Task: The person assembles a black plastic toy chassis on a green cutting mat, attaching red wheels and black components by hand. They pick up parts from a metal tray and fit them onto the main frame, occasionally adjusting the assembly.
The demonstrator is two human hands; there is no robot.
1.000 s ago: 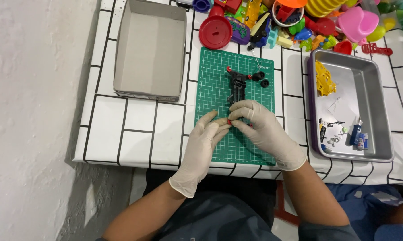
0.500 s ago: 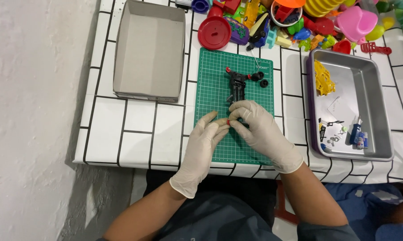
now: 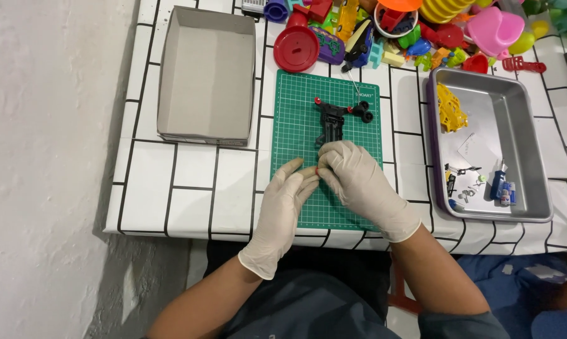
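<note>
Small red part (image 3: 318, 170) pinched between fingertips (image 3: 308, 172) (both hands)

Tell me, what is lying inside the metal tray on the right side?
The metal tray holds a yellow plastic piece, a paper scrap and small tools and parts. Nothing visibly covers them; the smallest are too tiny to identify.

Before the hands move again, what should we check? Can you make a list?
1. Both hands gloved: ok, left hand and right hand.
2. Black toy on the green mat: ok.
3. Small red part pinched between the fingertips: ok.
4. Grip firm: cannot tell, fingers hide it.
5. Metal tray apart from the hands: ok.
6. Grey box apart from the mat: ok.
</note>
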